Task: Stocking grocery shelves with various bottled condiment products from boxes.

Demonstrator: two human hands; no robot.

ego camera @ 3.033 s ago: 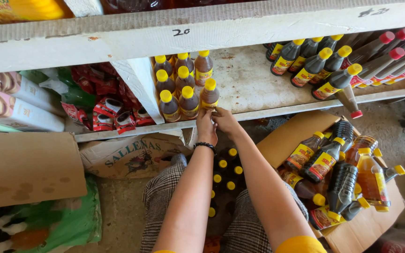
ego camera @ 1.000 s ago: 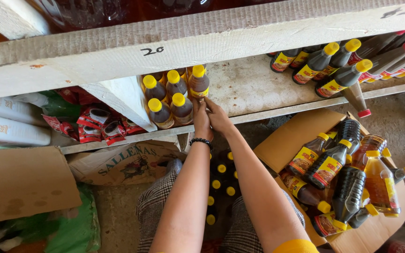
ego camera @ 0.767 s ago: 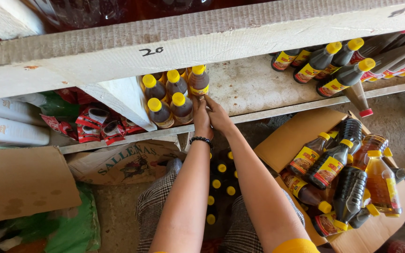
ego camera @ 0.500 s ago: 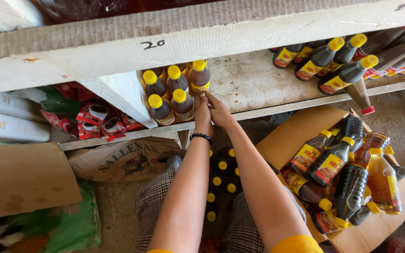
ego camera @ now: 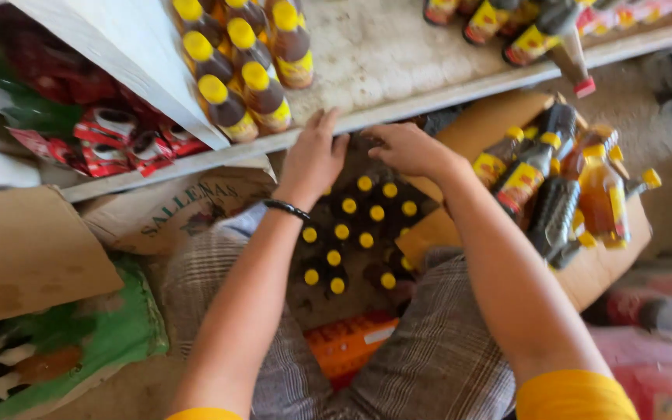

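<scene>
My left hand (ego camera: pixel 314 155) rests flat on the front edge of the white shelf (ego camera: pixel 398 58), fingers apart, holding nothing. It lies just right of several upright dark sauce bottles with yellow caps (ego camera: pixel 246 85). My right hand (ego camera: pixel 407 148) hovers below the shelf edge with curled fingers, over a case of upright yellow-capped bottles (ego camera: pixel 355 233) between my knees. Nothing shows in its grasp. A black band circles my left wrist.
An open cardboard box (ego camera: pixel 585 202) at right holds several bottles lying on their sides. More bottles lie on the shelf at top right (ego camera: pixel 534 31). Red packets (ego camera: pixel 110 144) sit left of the shelf divider. A cardboard flap (ego camera: pixel 29 253) and green sack (ego camera: pixel 79 342) are at lower left.
Both hands have come down from the bottles on the shelf: the left now rests on the shelf edge, the right has dropped below it over the case. The view has tilted downward.
</scene>
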